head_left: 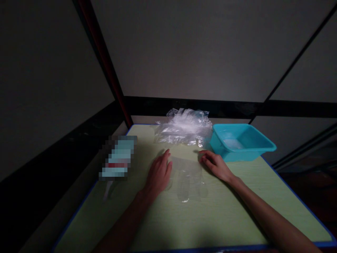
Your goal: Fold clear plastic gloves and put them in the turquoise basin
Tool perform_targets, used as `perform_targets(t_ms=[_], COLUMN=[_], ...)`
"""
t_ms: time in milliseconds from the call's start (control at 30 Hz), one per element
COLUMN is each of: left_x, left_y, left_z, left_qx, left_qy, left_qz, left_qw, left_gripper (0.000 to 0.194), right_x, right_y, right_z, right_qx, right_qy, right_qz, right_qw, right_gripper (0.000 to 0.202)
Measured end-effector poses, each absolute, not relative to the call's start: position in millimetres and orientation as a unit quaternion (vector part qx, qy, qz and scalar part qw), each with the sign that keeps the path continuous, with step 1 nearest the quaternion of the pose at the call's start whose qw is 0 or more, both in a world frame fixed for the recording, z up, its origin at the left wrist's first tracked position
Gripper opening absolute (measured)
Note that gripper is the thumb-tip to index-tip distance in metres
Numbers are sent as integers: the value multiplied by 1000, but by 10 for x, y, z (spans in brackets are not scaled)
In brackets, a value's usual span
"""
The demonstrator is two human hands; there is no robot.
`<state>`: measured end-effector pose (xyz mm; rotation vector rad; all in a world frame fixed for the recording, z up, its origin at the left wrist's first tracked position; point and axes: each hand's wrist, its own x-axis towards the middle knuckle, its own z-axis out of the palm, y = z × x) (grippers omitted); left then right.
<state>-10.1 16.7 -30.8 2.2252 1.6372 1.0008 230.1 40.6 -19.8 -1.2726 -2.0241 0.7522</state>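
A: ok so where's the plastic?

B: The clear plastic sheet (188, 177) is lying flat around the middle of my table (237, 221), between my hands. It's so see-through that I can barely make out the outline.

A: and your fingers?

B: Left hand (158, 173): fingers stretched out, thumb spread a bit, right by the sheet's left side, nothing gripped that I can see. Right hand (215, 166): fingers loosely curled near the sheet's far right corner. Can't tell if they've got a pinch of it.

A: what else is on there?

B: A crumpled heap of clear plastic (185, 127) at the far edge, a blue tub (244, 155) by the far right corner with something whitish inside, and a pixelated thing (118, 158) along the left edge. No clue what that is, too blocky.
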Motion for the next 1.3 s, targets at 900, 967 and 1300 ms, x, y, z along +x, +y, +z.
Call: perform_targets(t_ms=[900,967,1300], left_x=[-215,-208,-210], left_y=[338,334,335], left_z=[-289,-284,-303], left_qx=[547,545,547], left_qy=[613,612,609], left_qz=[537,540,540], left_qw=[190,192,193], left_gripper=[17,16,15], right_x=[2236,2222,2163], right_y=[176,173,108], right_z=[54,29,-100], right_qx=[-326,-315,-286], right_qy=[-826,-862,-926], right_qz=[383,334,239], right_qw=[257,216,62], right_gripper=[42,66,110])
